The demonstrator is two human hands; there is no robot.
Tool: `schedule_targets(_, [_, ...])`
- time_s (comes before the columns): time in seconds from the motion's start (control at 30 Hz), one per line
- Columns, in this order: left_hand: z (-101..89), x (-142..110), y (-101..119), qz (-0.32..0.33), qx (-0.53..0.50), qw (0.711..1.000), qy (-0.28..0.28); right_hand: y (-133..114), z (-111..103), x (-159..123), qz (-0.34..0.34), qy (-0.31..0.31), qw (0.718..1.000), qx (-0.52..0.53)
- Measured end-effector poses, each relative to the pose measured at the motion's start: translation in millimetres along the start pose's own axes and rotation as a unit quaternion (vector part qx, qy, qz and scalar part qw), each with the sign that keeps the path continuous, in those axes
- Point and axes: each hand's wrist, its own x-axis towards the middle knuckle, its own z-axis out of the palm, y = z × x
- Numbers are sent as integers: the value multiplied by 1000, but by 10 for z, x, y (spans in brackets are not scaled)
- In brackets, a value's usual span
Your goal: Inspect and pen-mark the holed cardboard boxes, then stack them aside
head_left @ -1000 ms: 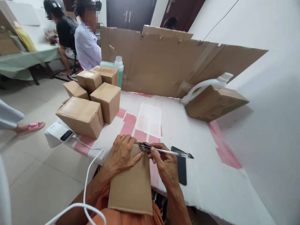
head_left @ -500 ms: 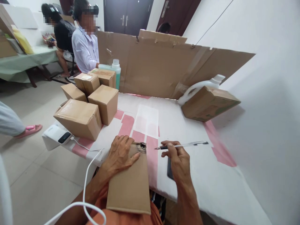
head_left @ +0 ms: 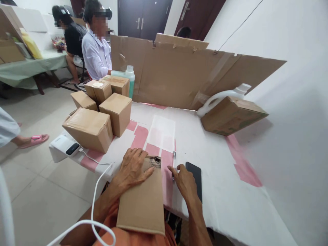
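Note:
A flat-topped cardboard box (head_left: 142,205) reaches from my lap over the table's front edge. Near its far right corner is a dark, ragged hole (head_left: 156,160) with black scribbled lines around it. My left hand (head_left: 133,169) grips the box's far left part, thumb across the top face and fingers over the edge. Just right of the box, a pen (head_left: 174,158) points away from me, its clip end far and its lower part partly hidden. My right hand (head_left: 183,177) is over the pen, thumb and forefinger apart. A dark phone (head_left: 195,174) lies beside that hand.
Several cardboard boxes (head_left: 87,126) stand at the left with a white charging device (head_left: 64,145) and its cable (head_left: 93,198). A cardboard panel (head_left: 174,75) borders the back; a white jug (head_left: 220,97) and tilted box (head_left: 233,116) are right. Two people (head_left: 96,54) sit beyond.
My right hand has moved left and down. The pen has turned from pointing sideways in my fingers to lying lengthwise beside the box. More of the phone shows. My left hand stays put.

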Motion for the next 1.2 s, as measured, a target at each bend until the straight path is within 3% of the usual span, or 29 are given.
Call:
schedule_targets(0.13, [14,-14,-13,3,-7,1000,3,339,15,-196,45,127,990,-31])
schedule_targets(0.2, [11,-14,-19,8,-5,1000,3,521,64,-266,95,156,982,-56])
schedule_targets(0.4, [-24,-1,-24,12,7,1000,-2,684,100,-199,171,94,980,45])
schedule_targets(0.5, [-27,-6,-23,13,4,1000,6,650,122,-173,173,80,958,214])
schedule_targets(0.57, [-22,-9,-27,14,3,1000,10,604,174,-242,145,78,902,399])
schedule_targets(0.63, [-21,-7,-32,18,4,1000,11,519,215,-397,121,84,817,558])
schedule_targets(0.7, [-29,-2,-34,25,9,1000,10,388,193,-624,109,85,745,652])
schedule_targets(0.8, [-56,14,-24,30,20,999,7,132,12,-999,76,59,672,734])
schedule_targets(0.87, [-73,22,-13,27,24,999,2,-47,-141,-1195,30,14,641,767])
schedule_targets(0.97, [-86,14,-8,26,31,999,3,-306,-266,-1358,-49,-112,619,776])
schedule_targets(1.1, [-85,-25,-44,43,36,998,3,-644,-207,-1389,-121,-226,600,758])
schedule_targets(1.2, [-72,-49,-88,50,43,998,2,-820,-139,-1363,-134,-267,544,784])
